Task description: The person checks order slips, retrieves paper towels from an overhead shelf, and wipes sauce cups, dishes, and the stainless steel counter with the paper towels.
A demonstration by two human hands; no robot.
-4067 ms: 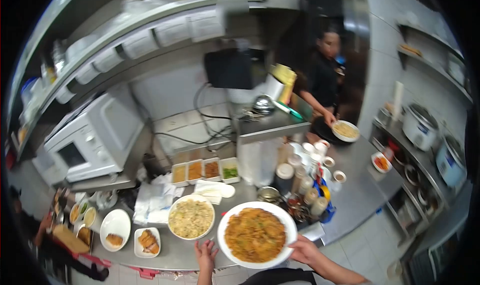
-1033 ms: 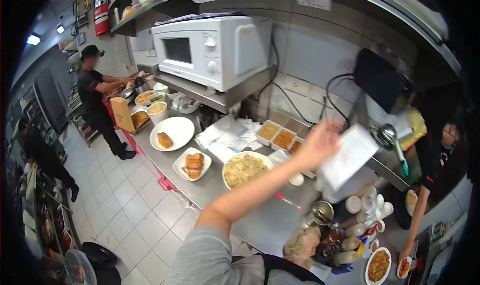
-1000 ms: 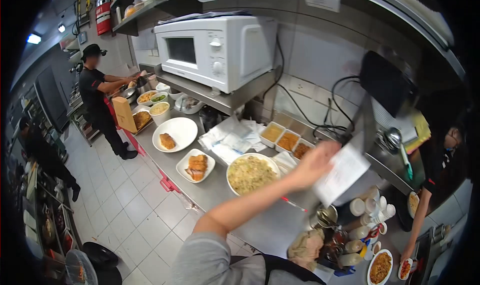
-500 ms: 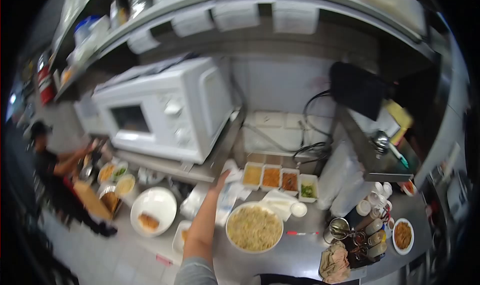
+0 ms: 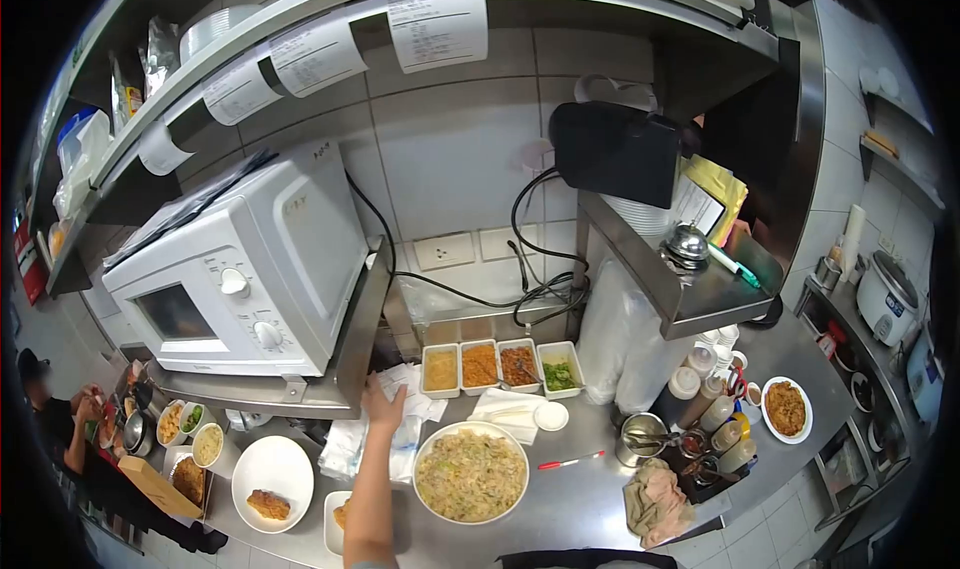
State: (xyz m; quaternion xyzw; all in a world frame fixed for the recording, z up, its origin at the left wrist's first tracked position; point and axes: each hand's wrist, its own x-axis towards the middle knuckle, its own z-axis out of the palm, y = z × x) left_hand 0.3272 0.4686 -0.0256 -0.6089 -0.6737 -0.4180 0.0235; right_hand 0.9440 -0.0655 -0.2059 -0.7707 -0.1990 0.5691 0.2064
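Reaching over the shiny silver metal counter (image 5: 585, 509), the bare left hand (image 5: 383, 407) in my head view is at a messy white pile of papers and plastic (image 5: 346, 447), left of the middle. From so far off I can't tell if the fingers hold any of it. The right hand is out of my sight. I'd say the reaching part is done, but I see no paper lifted up yet. The food looks already dished out.

Near me, just right of the arm, a big round white bowl (image 5: 526, 461) is full of pale yellow rice (image 5: 470, 472) with green bits. On the left, a round white plate (image 5: 275, 459) has one brown crispy piece (image 5: 268, 504). Between plate and arm, a small white dish (image 5: 330, 536) is partly hidden, with a little golden food showing. Farther back, four small white square tubs (image 5: 479, 392) hold yellow, orange, brown and green food, left to right. On the right, a round silver metal pot (image 5: 640, 459) has spoons or such in it. Past that, an oval white dish (image 5: 767, 409) holds orange-brown food.
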